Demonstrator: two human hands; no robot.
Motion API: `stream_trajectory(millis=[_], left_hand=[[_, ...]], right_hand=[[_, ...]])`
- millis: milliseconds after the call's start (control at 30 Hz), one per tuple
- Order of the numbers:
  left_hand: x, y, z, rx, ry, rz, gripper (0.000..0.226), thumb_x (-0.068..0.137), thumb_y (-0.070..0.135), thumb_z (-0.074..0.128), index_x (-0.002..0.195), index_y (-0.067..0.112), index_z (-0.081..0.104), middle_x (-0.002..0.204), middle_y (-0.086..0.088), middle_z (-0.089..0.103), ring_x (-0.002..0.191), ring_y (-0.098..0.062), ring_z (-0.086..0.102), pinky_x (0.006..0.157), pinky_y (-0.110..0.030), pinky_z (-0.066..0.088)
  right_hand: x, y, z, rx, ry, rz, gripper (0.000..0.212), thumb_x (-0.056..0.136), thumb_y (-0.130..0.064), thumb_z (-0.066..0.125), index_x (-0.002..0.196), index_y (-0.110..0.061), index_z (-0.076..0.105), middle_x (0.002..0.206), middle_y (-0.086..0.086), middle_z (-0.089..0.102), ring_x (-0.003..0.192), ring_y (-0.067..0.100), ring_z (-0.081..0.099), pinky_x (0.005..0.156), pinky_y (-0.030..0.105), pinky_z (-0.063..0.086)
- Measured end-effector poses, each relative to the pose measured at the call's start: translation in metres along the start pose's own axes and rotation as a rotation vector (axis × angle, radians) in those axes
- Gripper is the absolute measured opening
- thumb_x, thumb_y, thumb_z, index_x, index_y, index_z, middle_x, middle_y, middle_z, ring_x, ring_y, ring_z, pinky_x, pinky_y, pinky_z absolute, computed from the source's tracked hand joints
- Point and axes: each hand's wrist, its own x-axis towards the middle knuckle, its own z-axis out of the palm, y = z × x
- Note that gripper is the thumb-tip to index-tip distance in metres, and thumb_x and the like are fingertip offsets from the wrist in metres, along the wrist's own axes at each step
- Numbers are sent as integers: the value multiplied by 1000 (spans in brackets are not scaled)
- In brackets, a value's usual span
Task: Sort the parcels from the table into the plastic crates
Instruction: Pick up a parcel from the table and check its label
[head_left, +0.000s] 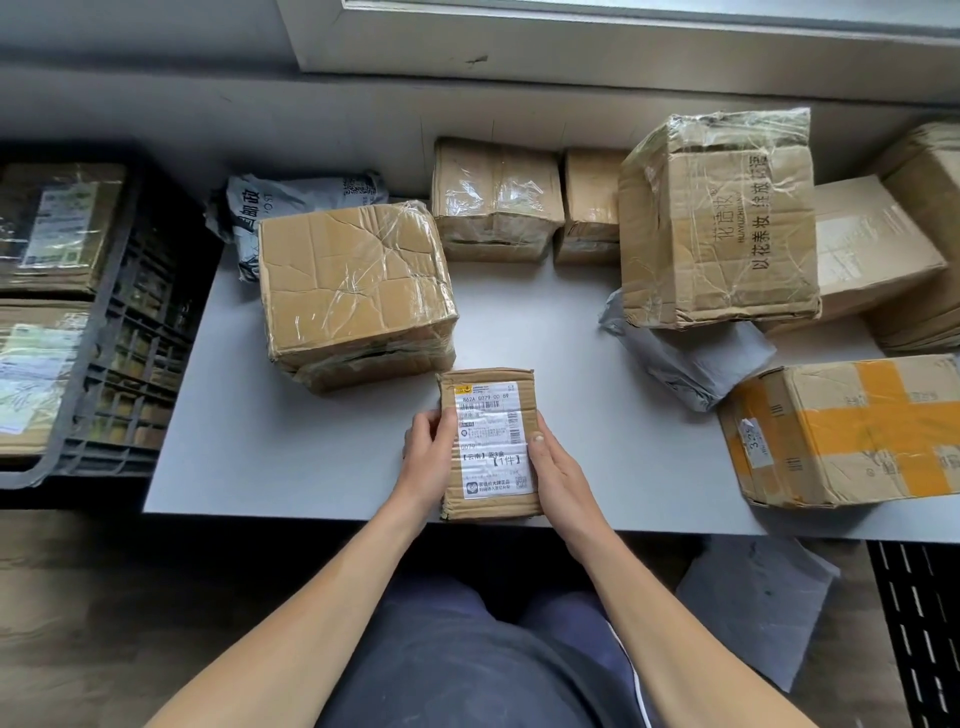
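**Early in the sort: one parcel in hand, most on the table**

You hold a small parcel (488, 444) at the near edge of the table (311, 467), label up, straight in front of you. Your left hand (428, 452) grips its left side, fingers curled round the edge and thumb on top. Your right hand (558, 467) grips the right side, thumb pressed at the label's margin. Both hands are clamped on it. I cannot tell whether it rests on the table or is just lifted.

Done, by the look of it: the black crate (135, 322) on your left holds two flat boxes, a far one (57, 228) and a near one (31, 374). A slotted black thing (919, 623) at the lower right may be a second crate, but its inside is out of view.

Left on the table:
- a big box (353, 291), with a grey mailer (291, 202) behind it
- two back boxes (496, 200) side by side
- a tall printed box (722, 218) sitting on a grey bag (685, 358)
- a taped box (852, 431) at the near right
- a pale box (872, 244), and an edge box (930, 171) cut off by the frame

With two crated and about nine waiting, I judge you well under halfway. The parcel you hold is the next to go. Its label faces you, so reading it and picking its crate is likely the step in hand.
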Motion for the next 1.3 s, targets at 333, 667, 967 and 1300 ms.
stream_trajectory(millis=[333,667,967,1300], left_hand=[[-41,51,12,-495,-124,45,61,107,58,34,142,9,46,140,-18,63,130,-30,63,113,-54,47],[-94,114,-10,-515,-74,289,19,111,33,46,119,26,61,112,-8,71,108,-22,65,101,-48,49],[-103,128,-14,-490,-43,336,17,111,30,44,113,26,60,97,0,68,94,-15,61,88,-37,46],[-105,121,-17,-514,-43,305,18,112,31,44,116,25,61,99,-1,70,96,-16,64,93,-42,47]], right_hand=[[-19,-49,-10,55,128,-202,61,103,-59,38,160,-36,34,164,-13,39,151,0,32,130,41,22],[-83,-125,-14,216,207,-353,57,106,-49,32,159,-31,40,157,-16,50,145,0,43,123,36,34],[-88,-137,-11,223,198,-386,64,103,-55,35,159,-25,40,153,-15,55,141,-2,47,117,23,38],[-90,-135,-8,218,207,-370,55,109,-48,34,158,-24,42,152,-16,55,140,-4,48,116,20,39]])
